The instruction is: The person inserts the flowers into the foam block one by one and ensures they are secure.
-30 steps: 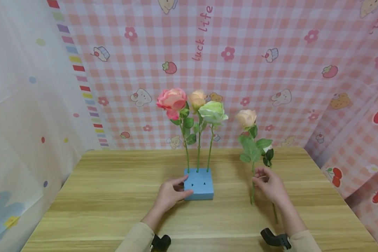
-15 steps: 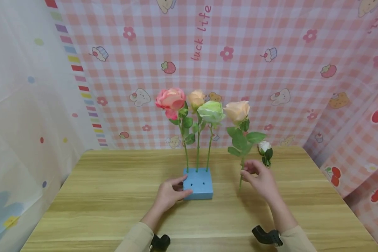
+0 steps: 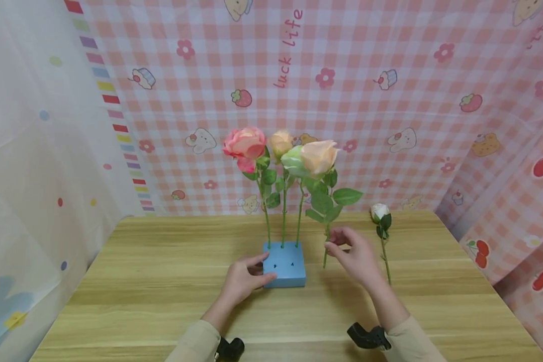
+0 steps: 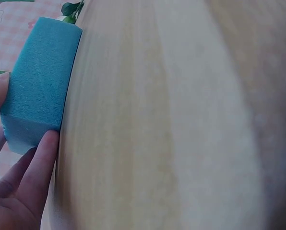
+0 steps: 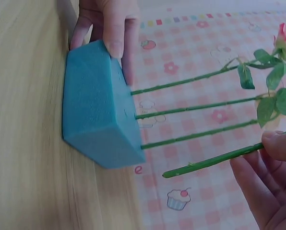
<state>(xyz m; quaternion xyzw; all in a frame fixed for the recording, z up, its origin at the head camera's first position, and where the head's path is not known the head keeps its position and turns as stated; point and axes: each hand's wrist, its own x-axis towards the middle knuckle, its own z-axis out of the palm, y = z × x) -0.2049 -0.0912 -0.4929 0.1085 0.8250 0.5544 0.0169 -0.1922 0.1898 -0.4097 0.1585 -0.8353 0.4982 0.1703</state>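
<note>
A blue foam block sits on the wooden table. Along its back edge stand a pink rose, a smaller peach rose and a pale green rose, their stems in the block. My left hand grips the block's left end, thumb on the near part of the top. Right of the block, my right hand pinches the stem of another peach rose, whose bloom partly covers the green one. In the right wrist view this stem's cut end hangs free, apart from the block.
A white rose lies on the table at the right. Two small dark marks show on the block's top in front of the stems. A pink checked cloth hangs behind the table's far edge.
My right hand has carried the peach rose leftward, from beside the white rose to near the block, lifting it a little. The white rose is now uncovered. My left hand has stayed put.
</note>
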